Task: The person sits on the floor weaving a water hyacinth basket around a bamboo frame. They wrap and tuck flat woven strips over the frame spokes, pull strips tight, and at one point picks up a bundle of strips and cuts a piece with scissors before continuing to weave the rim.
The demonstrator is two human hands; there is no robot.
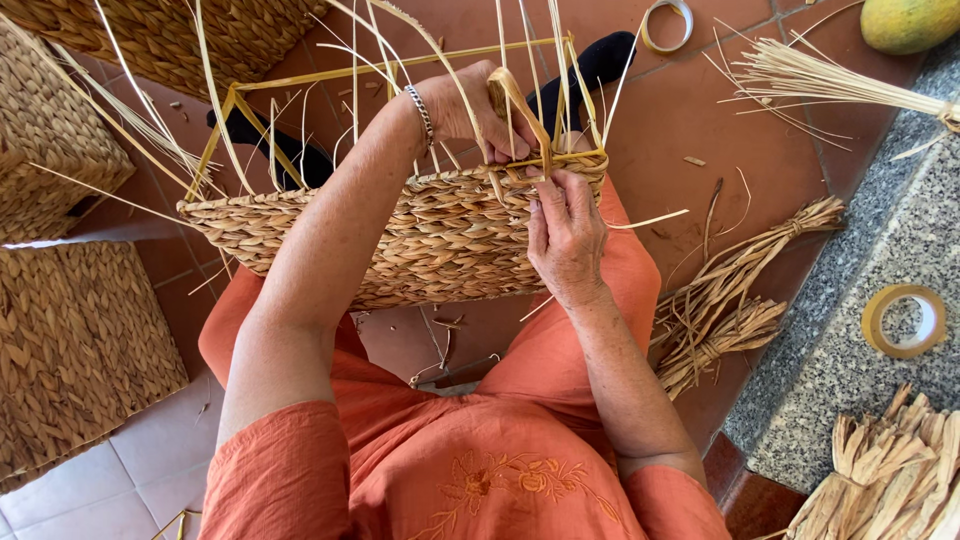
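A half-woven straw basket point(430, 235) rests on my lap, its yellow frame and many loose upright stalks rising from the rim. My left hand point(478, 112) reaches over the rim from inside and pinches a flat straw strand point(515, 95) that loops above the top edge. My right hand point(563, 235) presses against the outer wall at the basket's right corner, fingertips on the rim where the strand goes in. A silver bracelet point(424, 112) sits on my left wrist.
Finished woven baskets point(70, 350) stand at the left and top left. Straw bundles point(735, 290) lie on the tiles at right, more point(895, 470) at the bottom right. Tape rolls point(905, 320) point(668, 25) and a green-yellow fruit point(908, 22) sit nearby.
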